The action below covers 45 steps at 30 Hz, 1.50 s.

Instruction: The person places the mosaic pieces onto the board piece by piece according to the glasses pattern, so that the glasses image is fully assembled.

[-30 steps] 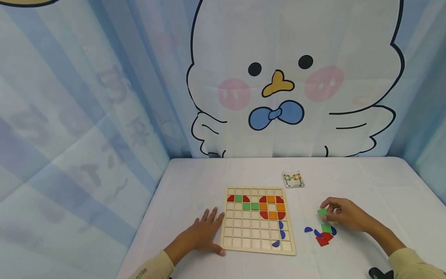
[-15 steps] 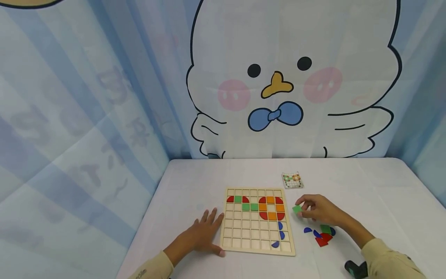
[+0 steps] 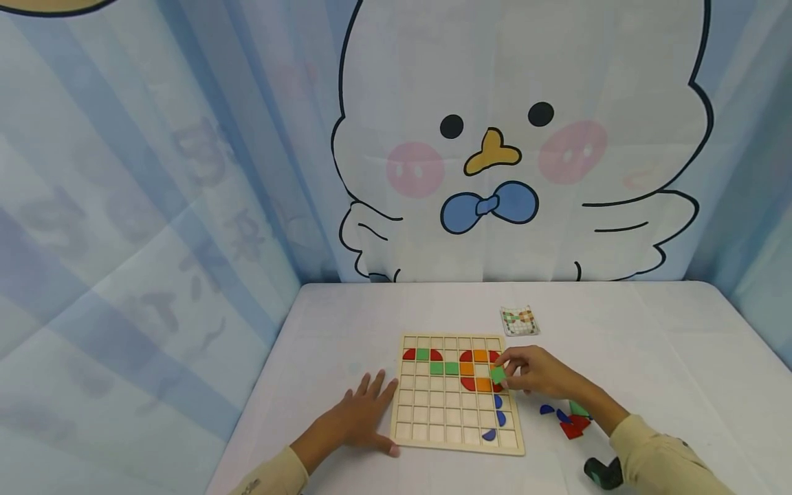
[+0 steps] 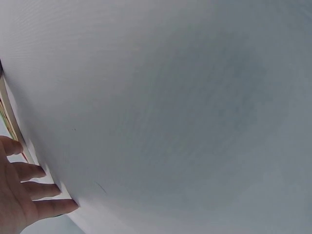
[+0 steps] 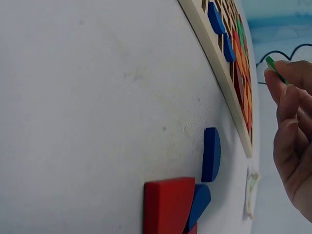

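Note:
My right hand [image 3: 537,372] pinches a green square tile [image 3: 498,375] between thumb and fingers, over the right side of a wooden grid board [image 3: 427,416]. In the right wrist view the same green tile [image 5: 274,68] shows edge-on, raised above the board. Red, green and orange tiles fill several cells in the board's upper rows. Blue half-round pieces [image 3: 501,418] lie in its lower right. Fingers spread, my left hand [image 3: 365,416] lies flat on the table with its fingertips and thumb at the board's left edge; the left wrist view shows these fingers [image 4: 41,190] stretched out.
Right of the board lies a loose pile with red tiles [image 3: 574,427], a green tile [image 3: 579,408] partly behind my forearm, and blue half-rounds [image 3: 547,409]. A small pattern card [image 3: 520,321] sits behind the board. A dark object [image 3: 601,473] is at my right sleeve.
My right hand has moved left from above the loose pile to over the board's right side, carrying the green tile. The left hand has stayed in place.

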{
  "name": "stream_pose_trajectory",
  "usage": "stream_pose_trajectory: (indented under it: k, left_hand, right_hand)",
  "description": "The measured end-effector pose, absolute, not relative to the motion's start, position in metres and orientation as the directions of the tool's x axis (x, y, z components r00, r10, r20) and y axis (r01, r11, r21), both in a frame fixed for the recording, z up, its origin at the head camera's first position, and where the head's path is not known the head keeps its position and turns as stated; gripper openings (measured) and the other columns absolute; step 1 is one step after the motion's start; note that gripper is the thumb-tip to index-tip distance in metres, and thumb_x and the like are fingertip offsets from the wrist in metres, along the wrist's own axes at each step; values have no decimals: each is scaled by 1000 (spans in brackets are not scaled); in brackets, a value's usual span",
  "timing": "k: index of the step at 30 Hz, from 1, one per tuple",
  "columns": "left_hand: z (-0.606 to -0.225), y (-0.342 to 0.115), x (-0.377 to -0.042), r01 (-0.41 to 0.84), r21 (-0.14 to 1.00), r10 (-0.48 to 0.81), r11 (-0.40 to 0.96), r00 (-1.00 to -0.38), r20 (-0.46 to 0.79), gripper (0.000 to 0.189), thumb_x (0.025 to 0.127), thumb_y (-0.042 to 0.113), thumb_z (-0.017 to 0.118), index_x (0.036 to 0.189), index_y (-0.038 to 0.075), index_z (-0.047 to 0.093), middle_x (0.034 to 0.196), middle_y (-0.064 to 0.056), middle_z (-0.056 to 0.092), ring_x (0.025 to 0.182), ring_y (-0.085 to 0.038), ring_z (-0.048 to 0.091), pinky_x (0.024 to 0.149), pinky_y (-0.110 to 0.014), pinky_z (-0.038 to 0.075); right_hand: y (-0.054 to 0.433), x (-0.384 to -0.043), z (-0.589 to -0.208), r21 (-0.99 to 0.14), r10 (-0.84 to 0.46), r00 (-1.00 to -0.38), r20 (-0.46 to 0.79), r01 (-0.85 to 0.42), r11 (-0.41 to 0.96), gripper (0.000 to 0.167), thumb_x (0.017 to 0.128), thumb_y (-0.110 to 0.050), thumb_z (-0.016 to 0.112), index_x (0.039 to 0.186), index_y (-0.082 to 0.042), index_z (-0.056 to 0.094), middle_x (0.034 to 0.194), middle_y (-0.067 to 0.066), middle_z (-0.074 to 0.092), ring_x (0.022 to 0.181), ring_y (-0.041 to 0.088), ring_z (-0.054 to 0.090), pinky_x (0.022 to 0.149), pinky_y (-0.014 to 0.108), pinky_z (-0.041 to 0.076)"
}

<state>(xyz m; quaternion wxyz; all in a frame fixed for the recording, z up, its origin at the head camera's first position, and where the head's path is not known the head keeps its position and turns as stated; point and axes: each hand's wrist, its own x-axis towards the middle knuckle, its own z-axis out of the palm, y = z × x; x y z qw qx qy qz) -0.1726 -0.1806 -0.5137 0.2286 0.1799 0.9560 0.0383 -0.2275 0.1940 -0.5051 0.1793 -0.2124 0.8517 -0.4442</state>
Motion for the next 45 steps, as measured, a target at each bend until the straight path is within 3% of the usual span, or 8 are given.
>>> stream_pose_trajectory:
  k: [7,14,21,28,31,37,45]
  left_hand:
    - [-513,-180,-172,329,157,365,931,-830,-421,121,68,78,72,161,21,22,169,-15,13,153,-43,16,114,-66,32]
    - [-512,-180,-172,326,154,361,933,-833,-420,120,67,77,73,161,20,23,169,-15,14,153,-44,17,113,-66,32]
    - [-511,-180,-172,327,150,360,933,-830,-426,120,67,77,73,161,20,23,168,-15,15,153,-44,18,113,-67,33]
    - [-512,-180,-172,330,150,362,932,-832,-419,120,68,77,73,161,20,23,168,-15,15,153,-44,18,112,-67,33]
    - [-513,-180,-173,332,148,363,932,-831,-422,120,68,77,72,161,21,22,169,-14,14,153,-43,17,113,-66,33]
    - [-515,-180,-173,325,147,356,934,-830,-428,120,68,78,72,161,22,22,169,-13,14,154,-42,16,114,-65,32]
    - [-514,-181,-173,340,154,373,928,-830,-415,120,69,77,72,161,20,22,169,-15,14,153,-44,17,113,-66,33]
  right_hand:
    - [181,-232,-504,-824,-547,-834,-77,-256,506,32,89,-16,76,116,-3,66,86,3,62,61,12,57,54,24,53]
    - [162,-237,-502,-785,-538,-843,-8,-328,525,28,87,-19,78,110,-8,69,89,-2,64,79,10,57,66,22,51]
    - [140,-240,-505,-795,-559,-829,9,-345,498,27,86,-11,75,111,-3,70,85,-3,65,78,10,58,64,24,49]
    - [115,-244,-508,-780,-562,-827,-7,-347,520,27,87,-14,77,110,-5,69,81,-6,67,78,9,60,77,28,49]
    - [106,-245,-509,-790,-578,-816,-3,-352,502,27,89,-14,76,113,-4,68,81,-5,68,72,8,61,73,26,50]
    - [88,-248,-508,-809,-575,-818,-9,-332,485,25,89,-10,75,112,-4,67,83,-2,68,78,11,59,68,26,49]
    - [64,-257,-514,-804,-560,-828,-22,-319,503,22,86,-6,73,108,-3,68,77,-3,67,64,8,56,58,22,47]
